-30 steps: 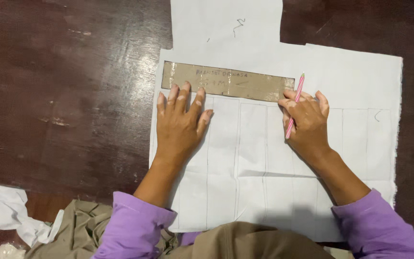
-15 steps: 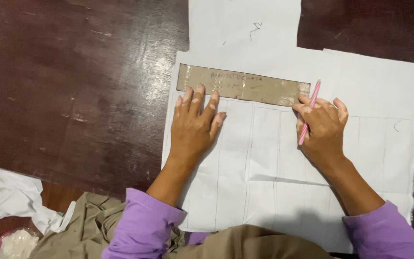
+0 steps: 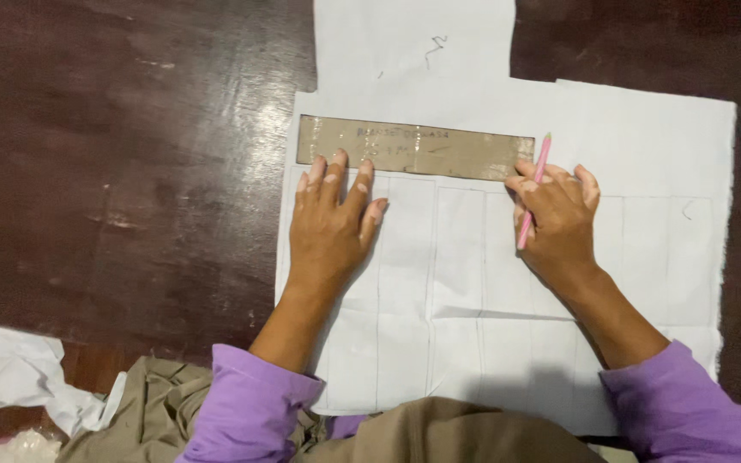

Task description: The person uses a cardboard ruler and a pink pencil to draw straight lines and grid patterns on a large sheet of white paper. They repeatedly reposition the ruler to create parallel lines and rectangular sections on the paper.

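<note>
Currently left hand (image 3: 332, 219) lies flat, fingers spread, tips on lower edge of cardboard strip (image 3: 413, 147) atop white ruled paper (image 3: 645, 154) on dark surface (image 3: 113, 171). Right hand (image 3: 559, 219) grips pink pencil (image 3: 533, 190), tip up, at strip's right end.

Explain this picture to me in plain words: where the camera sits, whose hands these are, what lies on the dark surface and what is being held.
There is no machine here. The camera is worn on a person's head and looks down at their own two bare hands, in purple sleeves. On the dark wooden surface lies a large white sheet marked with pencil lines. Across it lies a long brown cardboard strip, used like a ruler. The left hand lies flat, fingertips pressing the strip's lower edge. The right hand has a grip on a pink pencil at the strip's right end. Crumpled white cloth lies at the lower left.
</note>
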